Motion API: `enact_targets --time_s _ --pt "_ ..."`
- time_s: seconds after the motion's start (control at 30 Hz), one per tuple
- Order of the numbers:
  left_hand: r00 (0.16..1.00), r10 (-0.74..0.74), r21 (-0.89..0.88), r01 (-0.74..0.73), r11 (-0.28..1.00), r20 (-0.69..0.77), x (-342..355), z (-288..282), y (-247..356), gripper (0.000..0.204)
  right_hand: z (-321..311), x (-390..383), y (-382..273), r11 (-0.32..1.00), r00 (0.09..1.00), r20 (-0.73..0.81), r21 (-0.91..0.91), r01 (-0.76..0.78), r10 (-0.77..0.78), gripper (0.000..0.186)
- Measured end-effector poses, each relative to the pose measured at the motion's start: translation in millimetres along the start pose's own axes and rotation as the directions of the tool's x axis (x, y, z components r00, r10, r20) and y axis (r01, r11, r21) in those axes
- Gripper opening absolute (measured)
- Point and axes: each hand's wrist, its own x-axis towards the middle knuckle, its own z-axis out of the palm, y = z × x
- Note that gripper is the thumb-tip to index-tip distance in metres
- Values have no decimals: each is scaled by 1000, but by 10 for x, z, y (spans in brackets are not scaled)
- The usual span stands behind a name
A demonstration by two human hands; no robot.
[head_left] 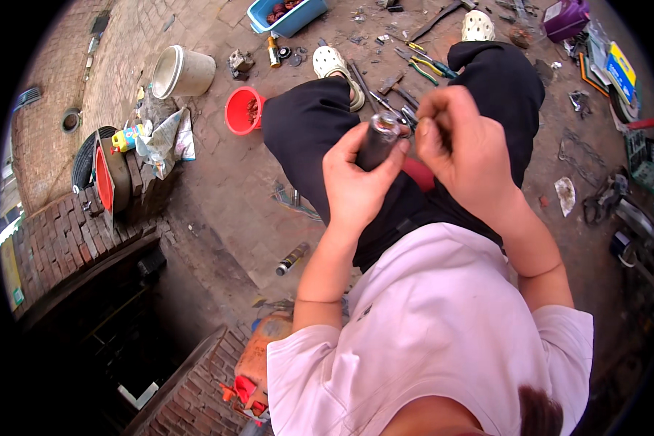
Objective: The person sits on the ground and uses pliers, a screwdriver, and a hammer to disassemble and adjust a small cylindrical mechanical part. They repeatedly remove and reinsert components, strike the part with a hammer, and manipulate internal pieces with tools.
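Note:
My left hand (354,182) is wrapped round a dark grey cylinder (376,144) with a shiny metal end turned upward. I hold it over my lap, and what it belongs to is not clear. Just to its right, my right hand (472,149) is closed with thumb and fingers curled together. Whatever may be between those fingers is too small or hidden to make out. Beyond my hands, a hammer (398,87) and green-handled pliers (423,71) lie on the ground between my feet.
A red bucket (241,110) with small reddish-brown pieces stands left of my leg, near a white bucket (184,71). Farther off sits a blue basin (289,17). A spray can (292,259) lies at left. A dark pit (123,334) opens at lower left; clutter lines the right.

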Motion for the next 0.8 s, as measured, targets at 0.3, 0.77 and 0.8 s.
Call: enact_targets --time_s 0.3,0.77,0.8 --pt "989 -138 -343 114 933 -47 608 -503 -345 18 -45 165 784 937 946 -102 -143 -319 306 13" --pt "911 -411 -510 365 779 24 1287 -397 -1106 23 2050 -1427 3318 384 367 156 -596 -706 917 39" --pt "901 -432 -474 392 789 27 1253 -383 -1129 20 2175 -1565 3364 330 331 119 -623 -709 936 41"
